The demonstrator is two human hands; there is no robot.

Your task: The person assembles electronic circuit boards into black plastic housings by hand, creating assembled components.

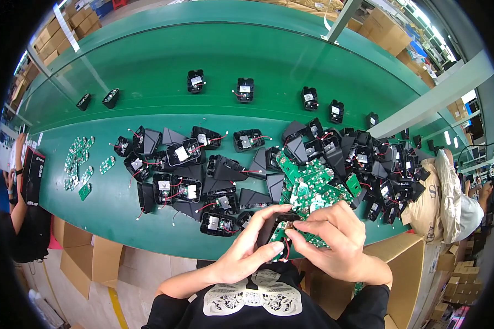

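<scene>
My left hand (244, 251) is closed around a small black plastic housing (278, 222) at the table's near edge. A green circuit board (280, 234) sits at the housing's open side, and a red wire (288, 249) hangs there. My right hand (337, 241) pinches thumb and forefinger together against the board; whatever is between the fingertips is too small to make out. Just beyond both hands lies a heap of green circuit boards (315, 189). Many black housings with red wires, such as one housing (184, 152), are scattered to the left, and more are piled at the right (387, 164).
A green conveyor belt (269, 66) runs behind the table, carrying several spaced housings. Loose boards (77, 159) lie at the left. Another person's arm (19, 164) is beside a black box (33, 176). Cardboard boxes (90, 257) stand below the edge; a metal post (428, 96) rises at right.
</scene>
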